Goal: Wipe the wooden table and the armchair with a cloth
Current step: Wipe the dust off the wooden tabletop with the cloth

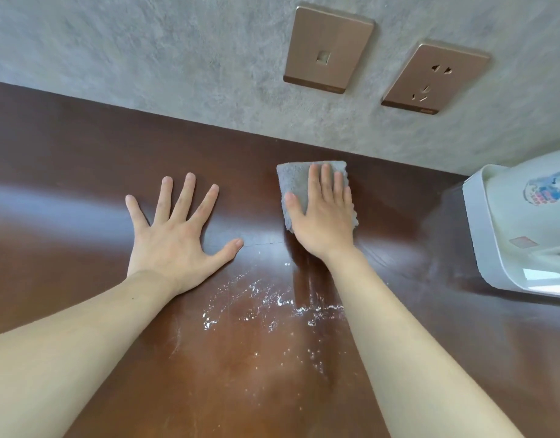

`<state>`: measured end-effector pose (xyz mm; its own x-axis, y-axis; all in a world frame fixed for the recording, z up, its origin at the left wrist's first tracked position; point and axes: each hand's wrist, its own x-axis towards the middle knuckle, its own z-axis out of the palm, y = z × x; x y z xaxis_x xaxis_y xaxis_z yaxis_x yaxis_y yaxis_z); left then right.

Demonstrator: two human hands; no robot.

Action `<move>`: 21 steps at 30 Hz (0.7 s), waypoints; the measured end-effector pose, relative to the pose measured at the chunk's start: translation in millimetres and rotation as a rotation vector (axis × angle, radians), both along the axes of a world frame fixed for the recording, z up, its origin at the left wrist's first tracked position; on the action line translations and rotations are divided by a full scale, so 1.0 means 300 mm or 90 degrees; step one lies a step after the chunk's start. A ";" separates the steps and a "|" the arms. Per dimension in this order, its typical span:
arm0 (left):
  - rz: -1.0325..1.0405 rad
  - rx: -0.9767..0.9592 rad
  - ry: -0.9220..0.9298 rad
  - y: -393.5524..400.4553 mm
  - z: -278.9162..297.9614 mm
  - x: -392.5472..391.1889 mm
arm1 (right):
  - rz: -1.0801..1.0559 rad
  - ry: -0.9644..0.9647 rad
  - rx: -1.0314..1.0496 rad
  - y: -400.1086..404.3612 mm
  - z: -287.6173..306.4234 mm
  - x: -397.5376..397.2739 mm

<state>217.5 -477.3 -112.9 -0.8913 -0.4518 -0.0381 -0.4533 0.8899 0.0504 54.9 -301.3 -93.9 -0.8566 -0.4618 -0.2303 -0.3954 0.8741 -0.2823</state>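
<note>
The dark brown wooden table [67, 159] fills the view up to the wall. A folded grey cloth [296, 184] lies flat on it near the back edge. My right hand [326, 216] presses down on the cloth with straight fingers, covering its right half. To the left of the cloth, my left hand [177, 229] rests flat on the bare wood, its fingers spread wide. White powdery specks [272, 301] are scattered on the table between my forearms. The armchair is not in view.
A grey textured wall [146, 58] rises behind the table with two bronze wall plates, a switch [327, 49] and a socket [435, 77]. A white plastic appliance [522, 229] with a sticker stands on the table at the right edge.
</note>
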 end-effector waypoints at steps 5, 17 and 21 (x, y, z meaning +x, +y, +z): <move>-0.004 0.010 0.007 -0.002 -0.006 0.002 | 0.022 0.028 0.030 -0.092 -0.004 -0.061; -0.005 0.039 0.009 0.002 0.008 0.002 | -0.323 -0.277 -0.372 0.280 0.148 0.491; -0.004 0.037 0.011 0.001 0.007 0.005 | -0.151 -0.171 -0.302 0.277 0.118 0.676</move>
